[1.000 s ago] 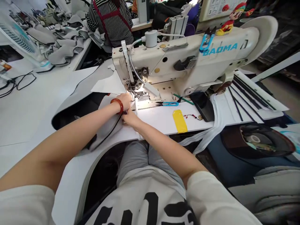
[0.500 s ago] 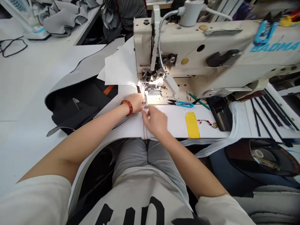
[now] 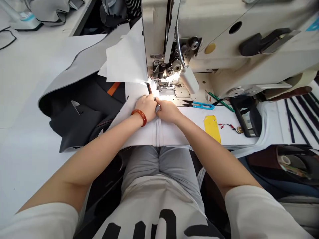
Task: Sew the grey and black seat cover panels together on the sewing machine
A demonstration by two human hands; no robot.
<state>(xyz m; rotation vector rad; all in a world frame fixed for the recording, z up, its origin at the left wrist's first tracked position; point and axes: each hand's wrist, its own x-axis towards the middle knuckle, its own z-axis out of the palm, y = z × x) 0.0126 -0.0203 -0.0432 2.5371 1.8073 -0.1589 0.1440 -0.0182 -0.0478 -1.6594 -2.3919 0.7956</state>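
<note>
Light grey sheet fabric with a black underside (image 3: 84, 61) lies on the white tabletop (image 3: 27, 93), left of the needle area of the cream metal sewing machine (image 3: 156, 30), partly folded over itself. The left hand (image 3: 147, 108), wearing a reddish-brown bangle (image 3: 139, 117), presses down at its near edge; the right hand (image 3: 169, 111) meets it with thumb and forefinger drawn together. Whether either hand is clamped on the edge, I cannot tell, as the fingertips hide it. A white ribbed strip (image 3: 158, 132) runs from beneath them to the table's rim. A loose hold could let strip and edge drift out of line, and the folded bulk could drag the fabric askew. Blue-handled thread snips (image 3: 201, 105), blades toward the hands, could prick or snag if nudged.
</note>
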